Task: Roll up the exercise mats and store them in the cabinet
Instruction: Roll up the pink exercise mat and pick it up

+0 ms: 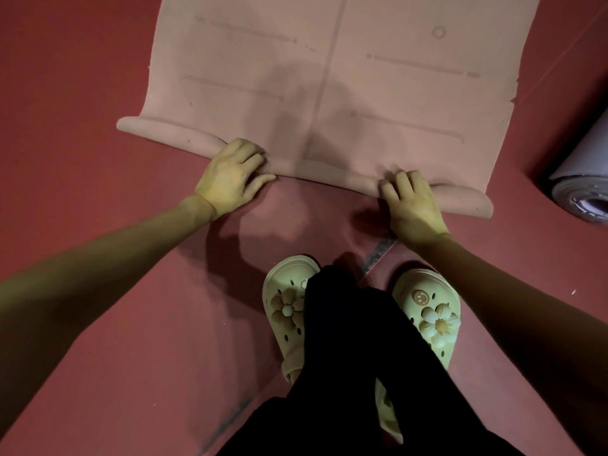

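A pink exercise mat [329, 70] lies flat on the red floor and runs away from me. Its near end is curled into a thin roll [322, 176] that spans the mat's width. My left hand [230, 176] grips the roll left of centre, fingers curled over its top and thumb along its near side. My right hand [411, 205] grips it right of centre, fingers bent over the roll. A second mat, grey-lilac and fully rolled [585, 189], lies at the right edge. No cabinet is in view.
My feet in pale green clogs [286, 307] with flower charms stand just behind the roll, under black trousers. A scuffed grey patch [378, 255] marks the red floor [98, 93] between my right hand and foot. Red floor lies on both sides.
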Demonstrator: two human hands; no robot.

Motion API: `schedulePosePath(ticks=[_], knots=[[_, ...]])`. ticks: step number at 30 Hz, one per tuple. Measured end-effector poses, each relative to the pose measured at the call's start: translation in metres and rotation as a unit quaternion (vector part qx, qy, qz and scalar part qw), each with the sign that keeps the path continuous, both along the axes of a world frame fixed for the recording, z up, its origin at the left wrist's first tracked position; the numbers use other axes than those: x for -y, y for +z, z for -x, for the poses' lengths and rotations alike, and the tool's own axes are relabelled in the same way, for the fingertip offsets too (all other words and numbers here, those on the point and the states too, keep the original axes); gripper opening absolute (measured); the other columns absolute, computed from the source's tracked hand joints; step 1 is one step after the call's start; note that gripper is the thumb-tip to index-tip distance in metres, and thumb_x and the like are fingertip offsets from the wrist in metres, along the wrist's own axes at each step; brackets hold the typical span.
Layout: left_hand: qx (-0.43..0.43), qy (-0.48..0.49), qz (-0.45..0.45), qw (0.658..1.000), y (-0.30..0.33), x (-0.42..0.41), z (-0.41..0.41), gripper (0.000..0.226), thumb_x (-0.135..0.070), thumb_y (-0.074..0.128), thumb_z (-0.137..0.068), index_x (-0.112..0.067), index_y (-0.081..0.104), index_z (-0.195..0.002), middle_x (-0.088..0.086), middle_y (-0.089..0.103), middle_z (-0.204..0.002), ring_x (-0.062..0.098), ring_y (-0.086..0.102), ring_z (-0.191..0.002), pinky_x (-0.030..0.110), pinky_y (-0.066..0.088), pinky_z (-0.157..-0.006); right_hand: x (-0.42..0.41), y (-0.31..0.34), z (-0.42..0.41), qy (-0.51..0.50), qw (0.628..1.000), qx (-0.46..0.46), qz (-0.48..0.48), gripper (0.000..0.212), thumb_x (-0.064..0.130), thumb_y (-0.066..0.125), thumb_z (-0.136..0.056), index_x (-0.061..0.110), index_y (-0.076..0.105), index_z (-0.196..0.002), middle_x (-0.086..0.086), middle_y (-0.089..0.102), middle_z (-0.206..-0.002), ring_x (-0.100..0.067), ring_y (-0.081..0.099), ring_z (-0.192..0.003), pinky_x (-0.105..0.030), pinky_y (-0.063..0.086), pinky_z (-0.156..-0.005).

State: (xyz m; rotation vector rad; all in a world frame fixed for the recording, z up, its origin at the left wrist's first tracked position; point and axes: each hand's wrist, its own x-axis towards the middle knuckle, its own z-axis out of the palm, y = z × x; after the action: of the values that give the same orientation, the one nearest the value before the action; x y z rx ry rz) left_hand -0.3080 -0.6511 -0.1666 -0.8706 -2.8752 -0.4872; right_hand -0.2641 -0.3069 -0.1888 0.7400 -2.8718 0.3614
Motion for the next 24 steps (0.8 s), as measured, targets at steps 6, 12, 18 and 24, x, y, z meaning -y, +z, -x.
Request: schedulePosePath(ticks=[6,12,18,24], knots=[[0.056,0.002,-0.02,0.998,-0.002,0.004,0.009,0.022,-0.02,0.06,-0.095,0.001,0.068,-0.096,0.015,0.067,-0.103,0.033,0.058,-0.094,0.037,0.047,-0.087,-0.013,-0.01,0.011,0.029,1.0,-0.011,0.007,0.026,0.005,0.045,-0.094,-0.006,0.05,-0.117,-0.025,0.055,-0.099,-0.034,0.041,-0.086,-0.044,0.037,-0.081],[0.22,0.022,-0.05,0.974,0.01,0.004,0.041,0.012,-0.015,0.068,-0.082,-0.003,0.068,-0.081,0.009,0.068,-0.095,0.03,0.063,-0.088,0.038,0.049,-0.083,-0.015,-0.003,0.023,0.074,0.997,-0.019,0.024,0.007,0.01,0.047,-0.097,0.004,0.044,-0.097,-0.021,0.049,-0.088,-0.034,0.041,-0.079,-0.046,0.039,-0.071],[0.415,0.088,-0.07,0.903,0.022,0.003,0.077,0.014,-0.01,0.076,-0.081,-0.018,0.068,-0.074,0.02,0.067,-0.091,0.028,0.061,-0.078,0.041,0.051,-0.077,-0.015,-0.002,0.027,0.076,0.997,-0.013,0.007,0.029,0.026,0.058,-0.093,-0.001,0.05,-0.099,-0.021,0.051,-0.091,-0.034,0.042,-0.081,-0.044,0.038,-0.072],[0.414,0.159,-0.184,0.877,0.018,-0.002,0.074,0.023,-0.001,0.08,-0.073,-0.009,0.073,-0.093,-0.004,0.059,-0.081,0.002,0.049,-0.07,0.008,0.038,-0.066,-0.008,-0.011,0.025,0.014,0.993,-0.095,-0.067,0.023,0.026,0.046,-0.101,0.006,0.056,-0.098,-0.012,0.057,-0.087,-0.029,0.043,-0.08,-0.039,0.032,-0.07]])
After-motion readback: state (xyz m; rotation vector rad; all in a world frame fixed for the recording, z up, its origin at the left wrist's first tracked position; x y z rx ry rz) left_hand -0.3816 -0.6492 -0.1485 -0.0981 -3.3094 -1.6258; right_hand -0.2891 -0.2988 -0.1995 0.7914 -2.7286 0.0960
